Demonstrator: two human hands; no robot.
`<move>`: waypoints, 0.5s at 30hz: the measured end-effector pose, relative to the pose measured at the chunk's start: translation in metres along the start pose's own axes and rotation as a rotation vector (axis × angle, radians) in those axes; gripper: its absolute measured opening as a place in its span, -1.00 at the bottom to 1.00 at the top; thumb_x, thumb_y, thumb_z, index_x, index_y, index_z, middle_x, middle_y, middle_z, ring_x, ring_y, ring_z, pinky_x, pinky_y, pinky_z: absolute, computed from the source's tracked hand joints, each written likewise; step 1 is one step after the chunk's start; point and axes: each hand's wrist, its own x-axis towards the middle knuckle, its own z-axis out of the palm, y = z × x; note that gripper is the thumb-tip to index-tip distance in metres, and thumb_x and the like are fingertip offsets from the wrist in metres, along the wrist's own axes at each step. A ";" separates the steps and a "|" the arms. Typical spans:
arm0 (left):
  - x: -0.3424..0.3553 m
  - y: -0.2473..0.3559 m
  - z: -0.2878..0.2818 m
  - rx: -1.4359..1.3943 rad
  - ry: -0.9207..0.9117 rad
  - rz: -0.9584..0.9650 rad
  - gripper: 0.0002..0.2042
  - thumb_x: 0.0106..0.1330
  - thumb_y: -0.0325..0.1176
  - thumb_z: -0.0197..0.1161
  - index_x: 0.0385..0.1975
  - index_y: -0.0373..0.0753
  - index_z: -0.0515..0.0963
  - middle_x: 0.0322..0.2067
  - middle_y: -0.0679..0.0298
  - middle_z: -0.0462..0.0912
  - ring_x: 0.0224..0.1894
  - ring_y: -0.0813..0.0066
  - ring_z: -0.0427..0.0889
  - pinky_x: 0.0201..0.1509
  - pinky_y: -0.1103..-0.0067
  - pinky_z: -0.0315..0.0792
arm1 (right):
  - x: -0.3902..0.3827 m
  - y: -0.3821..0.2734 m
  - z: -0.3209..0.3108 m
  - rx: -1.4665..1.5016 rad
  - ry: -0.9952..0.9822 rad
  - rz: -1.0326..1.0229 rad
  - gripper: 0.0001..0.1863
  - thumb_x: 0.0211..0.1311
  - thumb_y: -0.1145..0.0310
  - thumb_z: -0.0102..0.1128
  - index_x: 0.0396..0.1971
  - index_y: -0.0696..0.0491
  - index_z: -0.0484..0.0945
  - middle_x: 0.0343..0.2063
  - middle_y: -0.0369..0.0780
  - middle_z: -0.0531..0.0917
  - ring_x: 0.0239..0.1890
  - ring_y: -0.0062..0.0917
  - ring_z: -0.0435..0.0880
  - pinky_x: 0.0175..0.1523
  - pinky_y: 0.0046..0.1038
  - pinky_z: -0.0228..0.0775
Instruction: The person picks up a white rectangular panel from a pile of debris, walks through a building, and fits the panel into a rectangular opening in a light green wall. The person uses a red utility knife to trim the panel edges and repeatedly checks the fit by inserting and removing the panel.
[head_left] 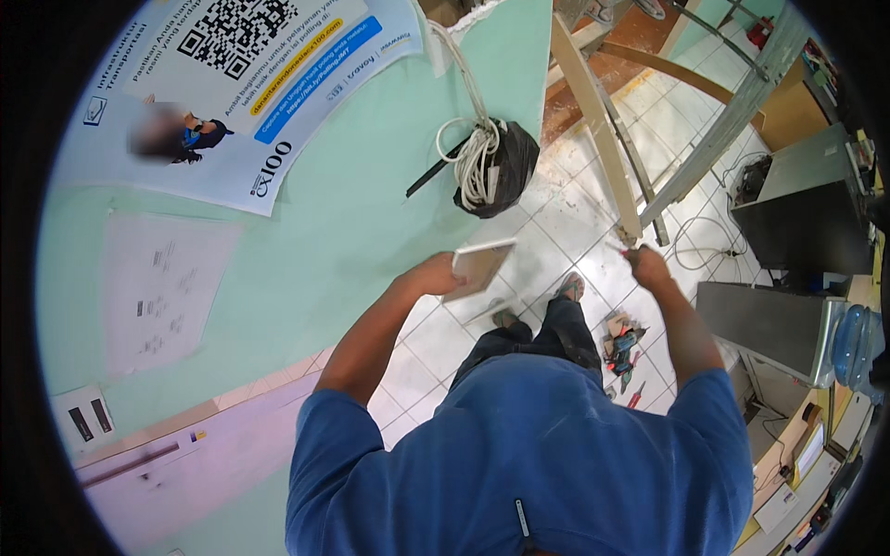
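Blue shirt fills the foreground. Left grip clamps flat panel at its left edge; panel extends rightward, toward right grip, closed around slim reddish tool.

The left hand and right hand are held well apart, both curled in a grip; the left forearm and right forearm are extended forward, bared.

The right hand partly hides a tool; poster cropped above.
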 end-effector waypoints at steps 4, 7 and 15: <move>-0.021 -0.009 0.013 -0.202 0.356 -0.154 -0.28 0.21 0.10 0.38 0.08 -0.51 0.49 0.02 -0.21 0.62 0.10 -0.03 0.62 0.19 0.33 0.47 | -0.017 -0.029 -0.025 0.261 0.152 0.022 -0.64 0.45 0.12 0.06 -0.17 0.07 0.72 -0.26 0.11 0.68 -0.14 0.00 0.67 -0.04 -0.09 0.49; -0.050 0.017 0.014 -0.313 0.485 -0.066 -0.41 0.30 -0.03 0.32 0.12 -0.43 0.50 0.04 -0.17 0.63 0.08 -0.05 0.64 0.17 0.32 0.49 | -0.036 -0.060 -0.008 0.433 0.237 0.044 -0.62 0.44 0.12 0.11 -0.11 0.13 0.70 -0.24 0.14 0.69 -0.16 0.02 0.67 -0.04 -0.19 0.50; -0.080 0.021 0.036 -0.528 0.460 0.048 -0.57 0.35 -0.15 0.27 0.02 -0.42 0.59 -0.08 -0.05 0.71 0.01 0.13 0.69 0.10 0.37 0.50 | -0.111 -0.064 0.054 0.863 0.247 0.301 -0.56 0.36 0.08 0.27 -0.12 0.23 0.69 -0.57 -0.34 0.54 -0.54 -0.70 0.45 -0.42 -0.51 0.34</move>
